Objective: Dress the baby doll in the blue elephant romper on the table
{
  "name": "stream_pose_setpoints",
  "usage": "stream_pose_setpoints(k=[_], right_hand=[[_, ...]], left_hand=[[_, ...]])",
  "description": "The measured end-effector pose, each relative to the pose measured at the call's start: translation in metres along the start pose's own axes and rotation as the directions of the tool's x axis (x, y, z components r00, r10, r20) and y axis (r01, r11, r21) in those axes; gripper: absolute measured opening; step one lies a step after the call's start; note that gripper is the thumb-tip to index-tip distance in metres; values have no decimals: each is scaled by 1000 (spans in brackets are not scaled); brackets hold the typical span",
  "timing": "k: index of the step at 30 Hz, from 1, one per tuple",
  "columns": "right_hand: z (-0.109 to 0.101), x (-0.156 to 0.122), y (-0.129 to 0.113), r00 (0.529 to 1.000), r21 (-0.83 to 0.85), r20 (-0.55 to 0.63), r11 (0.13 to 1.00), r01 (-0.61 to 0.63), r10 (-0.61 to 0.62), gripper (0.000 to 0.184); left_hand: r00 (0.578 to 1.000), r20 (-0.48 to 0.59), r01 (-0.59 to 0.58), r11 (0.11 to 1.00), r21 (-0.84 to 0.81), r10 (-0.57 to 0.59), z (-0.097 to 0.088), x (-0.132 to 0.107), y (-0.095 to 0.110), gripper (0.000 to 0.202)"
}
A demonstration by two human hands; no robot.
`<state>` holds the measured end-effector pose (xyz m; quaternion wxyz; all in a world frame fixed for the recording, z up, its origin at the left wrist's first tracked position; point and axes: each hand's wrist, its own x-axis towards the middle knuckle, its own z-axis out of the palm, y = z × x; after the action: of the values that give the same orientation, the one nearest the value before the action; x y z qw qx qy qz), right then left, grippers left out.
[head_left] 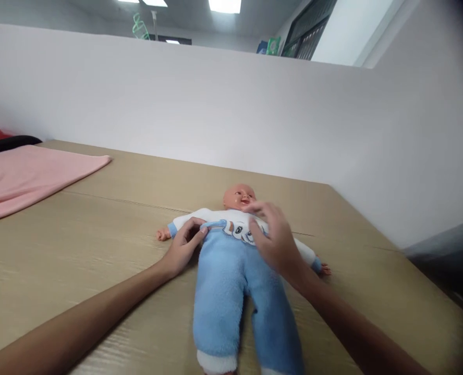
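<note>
A baby doll [239, 197] lies on its back on the wooden table, head toward the wall. It is dressed in a white top [197, 214] with a cartoon face on the chest and fluffy blue pants [220, 284] with white cuffs. At the doll's waist on the left side, my left hand [184, 242] pinches the blue-trimmed edge of the clothing between thumb and fingers. Over the other side of the chest is my right hand [276, 234], fingers apart and slightly blurred. It hides part of the top; whether it touches the cloth I cannot tell.
A pink cloth [32, 174] lies at the left of the table [137, 182], with a black and red object [4, 139] behind it. A white wall [200, 104] rises along the back and right.
</note>
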<state>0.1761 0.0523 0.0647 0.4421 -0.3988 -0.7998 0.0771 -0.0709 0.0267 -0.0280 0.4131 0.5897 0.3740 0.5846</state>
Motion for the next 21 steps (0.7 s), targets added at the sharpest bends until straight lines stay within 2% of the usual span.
stream_pose_setpoints(k=[2,4,5,6,7,8,9,10,11,12,14,16,18,19,21], right_hand=[[22,37,-14,975,28,212,998,63,-68,16],[51,70,-22,907,17,405,993,114,-111,19],[67,84,-24,837,2,528,986,165,-141,24],[83,95,-24,723,-8,669,971,240,-173,31],[97,105,-24,582,1,792,953,304,-186,39],[110,111,-24,459,18,868,938,346,-187,48],[121,115,-23,381,24,908,930,368,-174,53],[128,117,-23,347,21,924,927,375,-162,53],[133,116,-23,358,5,922,929,371,-148,49],[134,114,-23,397,-22,908,932,362,-132,42],[129,108,-25,498,-80,861,940,332,-102,32],[117,102,-25,619,-76,781,971,225,-82,32],[101,99,-21,720,43,689,997,69,-79,37],[93,98,-17,753,129,653,992,-5,-81,40],[79,97,-7,781,271,618,957,-102,-92,45]], left_hand=[[987,-13,-159,978,136,163,0,-5,2,26],[955,32,-295,925,241,296,0,-10,4,16],[939,70,-344,901,264,338,0,-12,3,11],[925,102,-380,885,270,367,0,-14,3,7],[915,124,-403,877,264,383,0,-15,1,4],[913,133,-408,877,253,386,1,-16,0,2],[916,129,-400,884,243,379,1,-17,-2,3],[923,114,-383,893,235,366,2,-17,-3,3],[930,93,-367,901,230,355,2,-17,-4,4],[934,76,-356,907,225,348,3,-17,-4,5],[942,54,-334,918,214,330,3,-17,-2,8],[943,37,-329,916,229,330,3,-17,2,9],[931,2,-351,891,289,366,3,-19,5,7],[917,-18,-370,868,330,398,2,-21,5,8],[889,-33,-407,821,400,457,1,-25,4,12]])
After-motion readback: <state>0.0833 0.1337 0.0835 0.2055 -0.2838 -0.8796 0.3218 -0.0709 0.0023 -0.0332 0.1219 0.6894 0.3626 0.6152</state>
